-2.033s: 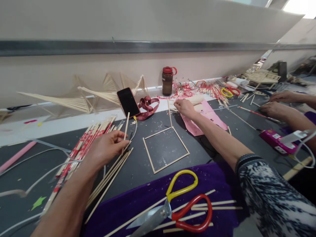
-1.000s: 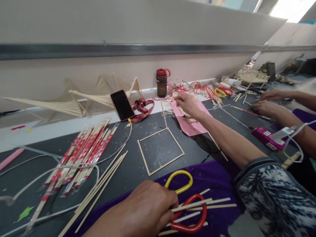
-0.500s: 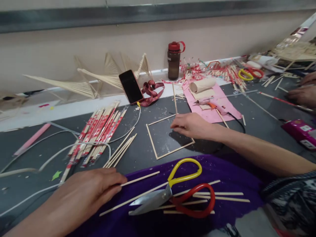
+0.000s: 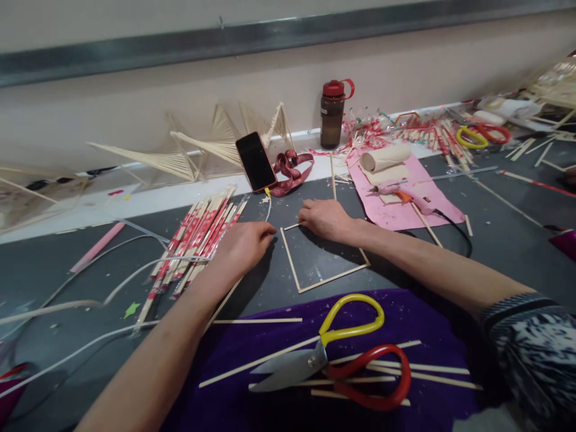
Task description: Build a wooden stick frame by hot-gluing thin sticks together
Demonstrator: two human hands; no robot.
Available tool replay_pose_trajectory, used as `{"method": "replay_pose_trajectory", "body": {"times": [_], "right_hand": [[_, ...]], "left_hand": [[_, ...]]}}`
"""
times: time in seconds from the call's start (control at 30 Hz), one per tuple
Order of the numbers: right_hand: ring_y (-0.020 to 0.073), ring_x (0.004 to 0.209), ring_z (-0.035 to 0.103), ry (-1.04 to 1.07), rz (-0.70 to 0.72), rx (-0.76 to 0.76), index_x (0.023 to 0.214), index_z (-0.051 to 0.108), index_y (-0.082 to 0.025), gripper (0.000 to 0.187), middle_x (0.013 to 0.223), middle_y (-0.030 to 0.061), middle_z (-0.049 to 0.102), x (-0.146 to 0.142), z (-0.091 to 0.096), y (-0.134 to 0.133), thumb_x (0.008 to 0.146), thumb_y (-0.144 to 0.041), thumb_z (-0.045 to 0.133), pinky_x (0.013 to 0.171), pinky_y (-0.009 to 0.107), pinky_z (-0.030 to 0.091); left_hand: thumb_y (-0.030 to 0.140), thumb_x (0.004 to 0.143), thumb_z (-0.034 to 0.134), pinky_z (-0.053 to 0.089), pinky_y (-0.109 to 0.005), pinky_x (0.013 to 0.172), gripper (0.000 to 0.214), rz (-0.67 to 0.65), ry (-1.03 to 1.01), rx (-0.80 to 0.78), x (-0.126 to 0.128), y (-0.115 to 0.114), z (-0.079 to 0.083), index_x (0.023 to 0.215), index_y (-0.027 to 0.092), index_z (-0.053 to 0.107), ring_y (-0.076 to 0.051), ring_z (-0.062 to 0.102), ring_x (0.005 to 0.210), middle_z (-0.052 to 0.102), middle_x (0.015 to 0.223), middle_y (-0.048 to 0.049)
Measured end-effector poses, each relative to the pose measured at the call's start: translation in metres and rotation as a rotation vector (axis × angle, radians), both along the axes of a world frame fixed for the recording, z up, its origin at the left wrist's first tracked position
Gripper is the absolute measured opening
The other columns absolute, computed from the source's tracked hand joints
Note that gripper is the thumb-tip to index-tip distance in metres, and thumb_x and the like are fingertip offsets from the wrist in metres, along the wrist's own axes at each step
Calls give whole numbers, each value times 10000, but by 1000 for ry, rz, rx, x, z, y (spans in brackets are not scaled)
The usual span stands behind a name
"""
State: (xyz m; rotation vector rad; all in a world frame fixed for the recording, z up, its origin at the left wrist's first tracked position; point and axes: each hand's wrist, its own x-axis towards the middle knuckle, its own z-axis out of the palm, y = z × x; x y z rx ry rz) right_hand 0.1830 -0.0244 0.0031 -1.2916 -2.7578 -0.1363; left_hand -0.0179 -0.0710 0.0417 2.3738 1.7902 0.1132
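Thin wooden sticks form a four-sided frame [image 4: 333, 282] flat on the grey table. My right hand [image 4: 326, 219] rests over its far side, fingers closed on the wooden stick [image 4: 291, 227] there and covering much of it. Just left of the frame's far left corner is my left hand [image 4: 246, 247], its fingers bent together near that corner; whether anything sits between them is hidden. Closer to me, scissors [image 4: 317, 357] with one yellow and one red handle lie on purple cloth [image 4: 225, 363], among several loose sticks [image 4: 258, 321].
Packs of chopsticks [image 4: 193, 237] and white cables lie at left. Behind stand a phone [image 4: 255, 162], a bottle [image 4: 332, 117] and stick models [image 4: 148, 162]. A pink glue gun [image 4: 414, 201] rests on pink paper [image 4: 366, 198] beside a cardboard roll [image 4: 386, 157].
My left hand has let go of the stick on the cloth and moved up beside the frame. My right hand has shifted onto the frame's far side. The view has turned slightly left.
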Motion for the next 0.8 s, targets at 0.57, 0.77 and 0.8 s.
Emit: {"method": "replay_pose_trajectory", "body": {"times": [0.57,0.77,0.8], "right_hand": [[201,814,596,27,26,-34,995,634,-177,267,996,89,616,-9,17,-4,898,-289,412,591,274,372],[209,893,571,68,149,-55,967,663,-194,218,990,78,622,-27,15,3,830,-222,496,629,269,381],[209,896,569,70,163,-66,962,669,-199,217,983,76,623,-30,14,4,823,-222,504,630,267,380]], "left_hand": [[512,736,515,409,-298,608,339,208,206,-102,29,3,-17,760,229,700,-266,645,811,711,796,-91],[487,745,511,396,-283,605,327,183,155,-129,25,1,-17,780,214,690,-245,645,782,706,772,-82],[489,746,510,392,-280,599,330,182,147,-137,24,1,-18,782,213,688,-241,644,774,705,768,-79]]}}
